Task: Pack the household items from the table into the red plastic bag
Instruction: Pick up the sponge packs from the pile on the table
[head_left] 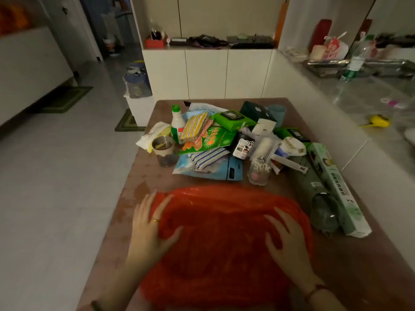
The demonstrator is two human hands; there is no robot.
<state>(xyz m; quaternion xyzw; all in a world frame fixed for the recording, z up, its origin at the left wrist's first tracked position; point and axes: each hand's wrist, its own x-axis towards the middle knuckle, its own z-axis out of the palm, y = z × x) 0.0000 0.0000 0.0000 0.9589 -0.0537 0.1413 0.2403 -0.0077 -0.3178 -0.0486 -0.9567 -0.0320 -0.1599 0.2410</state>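
Note:
The red plastic bag point(220, 239) lies spread flat on the near half of the brown table point(359, 265). My left hand point(150, 223) rests on its left edge with fingers straight and spread. My right hand point(285, 234) lies flat on its right side, fingers spread. Behind the bag sits a pile of household items: a white bottle with a green cap point(177, 124), a metal cup point(162, 143), striped sponges point(195, 125), green wipes packs point(233, 118), a blue pouch point(215, 167), a jar of cotton swabs point(259, 171) and a long green box point(334, 187).
A dark roll point(316, 194) lies beside the long box at the table's right. White cabinets point(206, 72) stand behind the table. A cluttered counter point(359, 90) runs along the right wall. Open tiled floor point(56, 164) lies to the left.

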